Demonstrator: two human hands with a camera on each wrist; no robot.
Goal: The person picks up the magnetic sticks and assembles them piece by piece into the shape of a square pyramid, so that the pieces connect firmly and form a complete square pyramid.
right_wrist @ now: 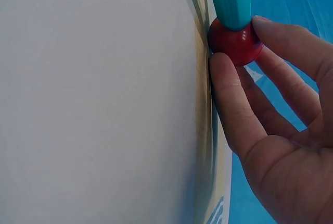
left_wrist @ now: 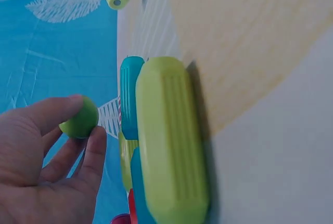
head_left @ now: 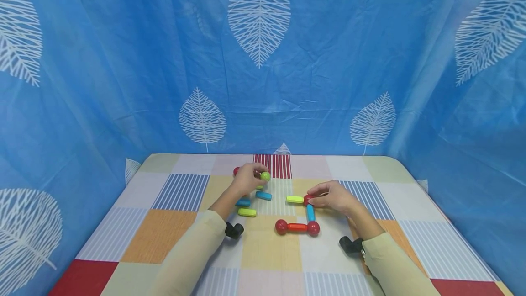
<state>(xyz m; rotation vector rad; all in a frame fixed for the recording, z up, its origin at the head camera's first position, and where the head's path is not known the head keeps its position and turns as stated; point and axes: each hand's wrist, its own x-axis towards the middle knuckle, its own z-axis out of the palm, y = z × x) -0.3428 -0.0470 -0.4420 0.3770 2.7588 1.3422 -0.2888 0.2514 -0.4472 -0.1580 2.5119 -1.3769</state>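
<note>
My left hand pinches a green ball between thumb and fingertips, above several loose sticks. On the right, my right hand holds a red ball with its thumb and fingers. A yellow-green stick points left from this ball, and a blue stick runs from it toward the near side. That blue stick meets a second red ball at the near corner. From there an orange-red stick leads left to a third red ball.
Near the left hand lie a yellow-green stick, a blue stick and another blue stick. Behind that hand a red ball is partly hidden. A patchwork cloth covers the table, and a blue leaf-print curtain surrounds it.
</note>
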